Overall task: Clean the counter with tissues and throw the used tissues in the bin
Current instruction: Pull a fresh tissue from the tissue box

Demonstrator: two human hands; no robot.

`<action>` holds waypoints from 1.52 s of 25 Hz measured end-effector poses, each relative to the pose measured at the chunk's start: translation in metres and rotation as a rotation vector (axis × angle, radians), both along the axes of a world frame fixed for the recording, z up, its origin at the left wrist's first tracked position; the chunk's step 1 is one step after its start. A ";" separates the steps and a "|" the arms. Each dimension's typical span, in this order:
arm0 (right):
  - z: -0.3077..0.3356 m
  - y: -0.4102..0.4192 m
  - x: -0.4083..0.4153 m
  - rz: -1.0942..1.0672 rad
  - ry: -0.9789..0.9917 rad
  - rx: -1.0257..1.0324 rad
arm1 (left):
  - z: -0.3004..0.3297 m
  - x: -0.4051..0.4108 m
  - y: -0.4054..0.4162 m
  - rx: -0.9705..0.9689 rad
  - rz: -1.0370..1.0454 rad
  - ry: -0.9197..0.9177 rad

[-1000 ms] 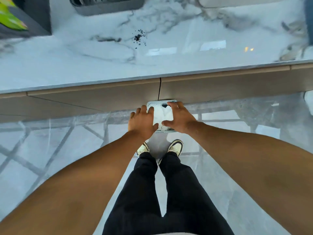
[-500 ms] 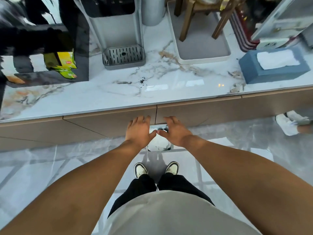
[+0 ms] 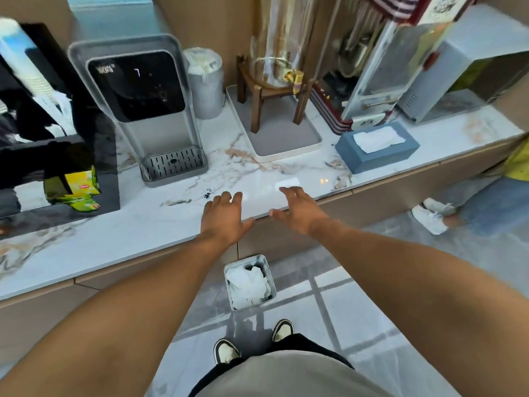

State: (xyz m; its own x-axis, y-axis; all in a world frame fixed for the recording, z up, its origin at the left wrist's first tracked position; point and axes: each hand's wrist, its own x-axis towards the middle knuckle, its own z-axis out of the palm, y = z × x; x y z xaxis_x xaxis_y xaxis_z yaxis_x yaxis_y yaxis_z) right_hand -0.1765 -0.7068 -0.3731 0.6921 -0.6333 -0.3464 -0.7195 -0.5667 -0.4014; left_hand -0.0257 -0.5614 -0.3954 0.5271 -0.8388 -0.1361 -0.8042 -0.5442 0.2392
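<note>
Both hands have risen from the bin on the floor to the counter's front edge, and the view has lifted to take in the whole worktop. Left hand (image 3: 224,217), centre frame, fingers spread, empty, over the marble counter (image 3: 137,224) just below a scatter of dark crumbs (image 3: 207,194). Right hand (image 3: 297,209), beside it and apart, likewise spread and empty, over the counter edge. Bare marble lies ahead of both hands, bounded at upper left by the water dispenser (image 3: 160,116) and above by a tray (image 3: 282,144). Tissue box (image 3: 376,147) at right, a white tissue showing at its top. Bin (image 3: 249,282), lower centre, on the floor against the cabinet front, holds crumpled white tissues
</note>
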 end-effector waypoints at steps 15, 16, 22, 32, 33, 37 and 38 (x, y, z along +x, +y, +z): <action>0.073 -0.159 -0.144 -0.284 -0.059 -0.232 | 0.081 -0.083 -0.201 -0.148 -0.285 -0.175; 0.073 -0.173 -0.154 -0.286 -0.060 -0.223 | 0.084 -0.095 -0.214 -0.139 -0.284 -0.173; 0.081 -0.248 -0.194 -0.272 -0.087 -0.167 | 0.093 -0.146 -0.281 -0.089 -0.226 -0.178; 0.057 -0.325 -0.197 -0.192 -0.191 -0.159 | 0.079 -0.159 -0.352 -0.028 -0.209 -0.193; 0.051 -0.333 -0.192 -0.189 -0.178 -0.141 | 0.074 -0.156 -0.360 -0.021 -0.217 -0.185; 0.025 -0.366 -0.171 -0.135 -0.019 -0.101 | 0.055 -0.142 -0.393 -0.040 -0.248 -0.119; 0.021 -0.373 -0.167 -0.125 0.016 -0.112 | 0.052 -0.140 -0.399 -0.045 -0.255 -0.099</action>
State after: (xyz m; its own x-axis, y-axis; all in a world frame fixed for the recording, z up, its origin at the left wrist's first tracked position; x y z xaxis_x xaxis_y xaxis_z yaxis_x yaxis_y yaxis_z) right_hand -0.3437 -1.0794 -0.3525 0.6008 -0.7491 -0.2791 -0.7927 -0.5132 -0.3290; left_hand -0.1656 -0.9607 -0.3435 0.3072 -0.9501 -0.0537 -0.9344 -0.3119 0.1720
